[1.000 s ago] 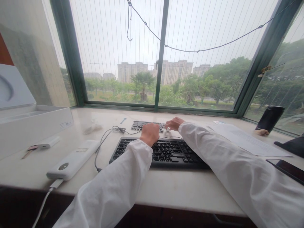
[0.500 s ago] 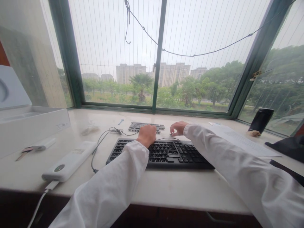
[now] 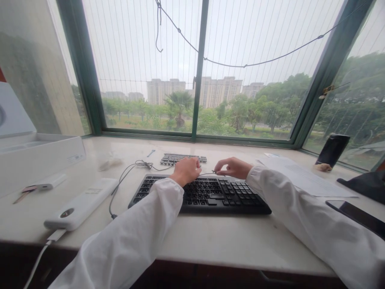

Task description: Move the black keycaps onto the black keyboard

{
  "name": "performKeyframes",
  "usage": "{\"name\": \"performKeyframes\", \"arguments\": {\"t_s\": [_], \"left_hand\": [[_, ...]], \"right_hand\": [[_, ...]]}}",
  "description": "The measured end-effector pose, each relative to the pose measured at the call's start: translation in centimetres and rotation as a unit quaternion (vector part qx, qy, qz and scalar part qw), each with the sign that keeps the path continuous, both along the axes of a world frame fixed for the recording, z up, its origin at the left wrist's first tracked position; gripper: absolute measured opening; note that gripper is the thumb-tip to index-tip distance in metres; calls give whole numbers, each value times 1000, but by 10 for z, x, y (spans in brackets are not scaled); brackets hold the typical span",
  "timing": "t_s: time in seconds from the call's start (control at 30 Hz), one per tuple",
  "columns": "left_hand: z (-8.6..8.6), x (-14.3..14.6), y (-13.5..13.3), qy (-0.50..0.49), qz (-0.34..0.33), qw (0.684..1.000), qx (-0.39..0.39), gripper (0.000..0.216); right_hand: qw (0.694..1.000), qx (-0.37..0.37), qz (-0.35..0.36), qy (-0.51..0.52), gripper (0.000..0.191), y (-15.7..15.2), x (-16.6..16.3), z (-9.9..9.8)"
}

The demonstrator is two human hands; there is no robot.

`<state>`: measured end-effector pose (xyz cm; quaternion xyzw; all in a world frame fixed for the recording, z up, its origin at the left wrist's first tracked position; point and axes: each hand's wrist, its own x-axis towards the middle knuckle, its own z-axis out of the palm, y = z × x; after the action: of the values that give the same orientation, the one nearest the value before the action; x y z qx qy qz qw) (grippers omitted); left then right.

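Note:
A black keyboard (image 3: 210, 196) lies on the white sill in front of me. My left hand (image 3: 185, 170) rests at its far edge, fingers curled in a loose fist. My right hand (image 3: 233, 167) hovers just beyond the keyboard's top row, thumb and fingers pinched on a small thin thing I cannot make out, perhaps a thin wire. A set of loose grey keys or a small keyboard strip (image 3: 183, 159) lies just behind both hands. The keyboard's thin cable (image 3: 132, 170) loops off to the left.
A white power bank (image 3: 81, 204) with its cord sits front left, a small white device and keys (image 3: 42, 185) beyond it, and a white box (image 3: 39, 154) at far left. Papers (image 3: 303, 176), a black phone (image 3: 357, 212) and a propped dark phone (image 3: 333, 150) lie right.
My right hand pulled back from the grey key strip toward me and to the right, closing into a pinch. My left hand stayed near the keyboard's far edge. The camera shifted slightly.

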<state>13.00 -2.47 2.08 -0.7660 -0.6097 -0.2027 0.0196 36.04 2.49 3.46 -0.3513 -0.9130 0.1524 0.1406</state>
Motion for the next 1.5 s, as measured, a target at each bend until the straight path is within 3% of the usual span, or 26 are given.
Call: {"name": "performKeyframes", "arguments": {"t_s": [0.17, 0.3, 0.4, 1.5], "left_hand": [[4, 0, 0, -136, -158, 967, -143, 49], [10, -1, -4, -140, -254, 932, -218, 49], [11, 1, -5, -128, -285, 919, -239, 42], [11, 4, -9, -77, -267, 933, -229, 43]], "right_hand": [[998, -48, 35, 27, 40, -35, -8, -7], [996, -78, 36, 29, 43, -37, -5, -11], [996, -80, 31, 17, 44, -37, -2, -12], [997, -63, 22, 38, 34, -40, -6, -19]]}}
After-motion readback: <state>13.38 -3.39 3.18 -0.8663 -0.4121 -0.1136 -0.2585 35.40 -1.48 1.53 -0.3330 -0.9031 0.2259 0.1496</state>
